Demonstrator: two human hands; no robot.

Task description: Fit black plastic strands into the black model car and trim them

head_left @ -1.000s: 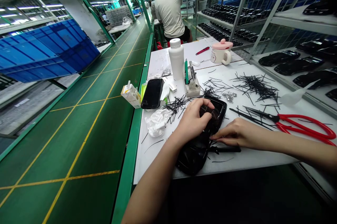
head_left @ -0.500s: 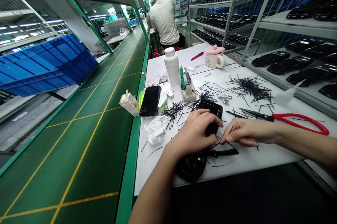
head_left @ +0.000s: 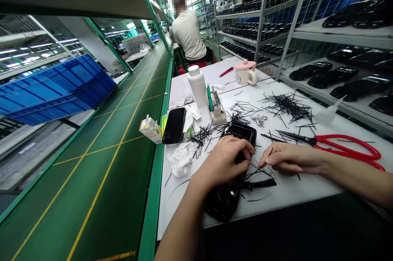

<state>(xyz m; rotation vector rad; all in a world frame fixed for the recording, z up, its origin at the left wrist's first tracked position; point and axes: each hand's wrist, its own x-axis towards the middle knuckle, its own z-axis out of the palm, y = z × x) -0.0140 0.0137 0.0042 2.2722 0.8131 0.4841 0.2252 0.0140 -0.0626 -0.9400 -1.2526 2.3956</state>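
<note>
Glossy black car body (head_left: 225, 199), smooth and rounded, lies on white tabletop (head_left: 172, 210). Left hand (head_left: 225, 156) clasps it across middle, fingers half-curled over shell. Right hand (head_left: 285, 158) just beside it, fingers folded, thumb close to index; cannot tell whether thin strip is pinched there. Straight black strips (head_left: 288, 106) heap beyond. Scissors (head_left: 313, 141), red looped handles, near right hand; crumpled white tissue (head_left: 182, 158) left of car body.

Right hand (head_left: 285, 158) now off car body (head_left: 224, 199)
</note>
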